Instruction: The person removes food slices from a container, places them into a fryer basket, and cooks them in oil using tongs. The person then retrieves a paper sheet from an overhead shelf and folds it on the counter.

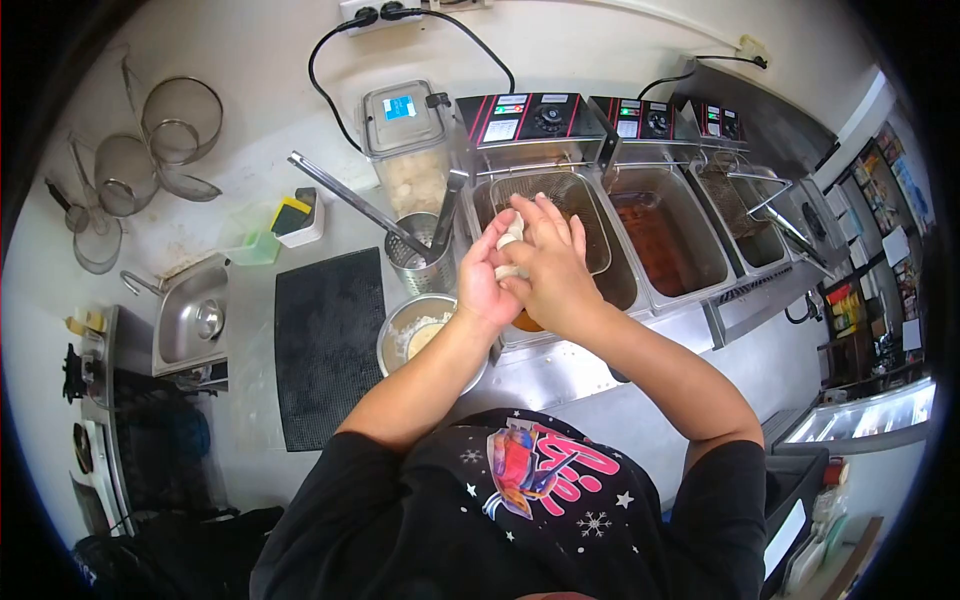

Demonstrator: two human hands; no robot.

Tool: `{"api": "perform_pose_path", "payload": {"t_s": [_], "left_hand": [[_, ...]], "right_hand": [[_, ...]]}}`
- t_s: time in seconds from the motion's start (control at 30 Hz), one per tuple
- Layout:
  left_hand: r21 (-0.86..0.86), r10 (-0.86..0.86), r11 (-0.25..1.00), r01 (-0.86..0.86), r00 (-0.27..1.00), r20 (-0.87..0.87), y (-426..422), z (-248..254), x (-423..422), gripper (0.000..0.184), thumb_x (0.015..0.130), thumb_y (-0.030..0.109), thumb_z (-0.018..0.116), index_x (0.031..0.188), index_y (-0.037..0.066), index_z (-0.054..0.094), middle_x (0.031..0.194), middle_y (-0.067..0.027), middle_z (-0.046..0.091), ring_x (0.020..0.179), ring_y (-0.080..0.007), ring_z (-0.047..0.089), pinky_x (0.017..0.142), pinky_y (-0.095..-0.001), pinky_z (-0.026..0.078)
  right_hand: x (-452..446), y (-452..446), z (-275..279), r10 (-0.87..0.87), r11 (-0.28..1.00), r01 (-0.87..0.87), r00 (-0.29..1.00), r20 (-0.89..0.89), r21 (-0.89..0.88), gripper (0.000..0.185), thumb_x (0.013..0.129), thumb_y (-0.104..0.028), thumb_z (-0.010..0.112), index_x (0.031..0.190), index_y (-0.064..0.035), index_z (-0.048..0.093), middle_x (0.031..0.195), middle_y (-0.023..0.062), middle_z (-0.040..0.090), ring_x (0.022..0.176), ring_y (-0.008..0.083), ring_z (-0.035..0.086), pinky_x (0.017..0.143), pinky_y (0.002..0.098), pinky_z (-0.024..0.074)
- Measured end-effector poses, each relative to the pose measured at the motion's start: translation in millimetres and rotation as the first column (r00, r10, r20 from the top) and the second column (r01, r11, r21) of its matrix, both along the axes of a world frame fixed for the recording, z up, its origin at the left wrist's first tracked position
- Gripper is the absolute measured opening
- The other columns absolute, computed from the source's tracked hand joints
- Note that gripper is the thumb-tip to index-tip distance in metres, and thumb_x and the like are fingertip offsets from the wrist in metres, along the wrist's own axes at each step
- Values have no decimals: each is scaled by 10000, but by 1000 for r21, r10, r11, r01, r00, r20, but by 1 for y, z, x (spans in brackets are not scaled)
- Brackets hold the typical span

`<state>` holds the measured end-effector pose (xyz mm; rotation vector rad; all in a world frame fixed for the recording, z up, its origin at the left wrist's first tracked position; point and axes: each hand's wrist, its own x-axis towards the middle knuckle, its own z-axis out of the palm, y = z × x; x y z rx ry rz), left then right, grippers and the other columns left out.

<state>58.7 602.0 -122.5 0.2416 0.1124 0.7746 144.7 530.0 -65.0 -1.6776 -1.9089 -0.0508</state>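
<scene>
Handle the white lumps [513, 231] gently over the frying basket [594, 215], with left hand [484, 284] and right hand [556, 278] together around them.

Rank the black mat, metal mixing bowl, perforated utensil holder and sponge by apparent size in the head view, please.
1. Black mat
2. Metal mixing bowl, partly hidden by the left forearm
3. Perforated utensil holder
4. Sponge

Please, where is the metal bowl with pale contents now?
In the head view, the metal bowl is left of centre, right of the black mat and below the perforated utensil holder, partly hidden by the left forearm.
</scene>
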Motion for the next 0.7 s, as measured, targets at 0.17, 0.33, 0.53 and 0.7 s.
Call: {"api": "perform_pose_path", "payload": {"t_s": [0.17,0.33,0.53,0.7], "left_hand": [[-92,113,990,-109,993,44,4,3,4,250,955,196,364,1081,44,517,1212,-139,526,1167,-292,478,1014,-429,372],[-258,123,961,-96,988,91,22,9,22,210,941,129,370,1028,6,515,1157,-167,545,1154,-322,487,1007,-440,387],[-198,148,971,-133,987,66,48,24,52,146,908,145,441,981,47,521,1050,-131,592,1004,-277,574,911,-414,460],[-120,119,987,-109,990,76,53,14,56,167,935,152,421,1015,37,512,1029,-115,585,892,-244,594,812,-366,510]], "right_hand": [[2,8,-7,169,986,-169,986,-17,8,220,656,-67,639,874,-62,613,1040,117,581,1003,331,532,820,424,438],[16,32,-6,158,986,-161,986,57,46,153,742,-86,560,877,-29,605,879,166,610,834,345,583,714,412,476],[49,75,11,223,975,-219,960,169,-43,114,746,-94,575,758,3,632,777,212,612,754,347,605,697,399,480],[72,68,29,6,978,-144,749,-663,-153,171,781,-80,652,930,4,661,817,93,662,756,144,622,658,283,496]]}}
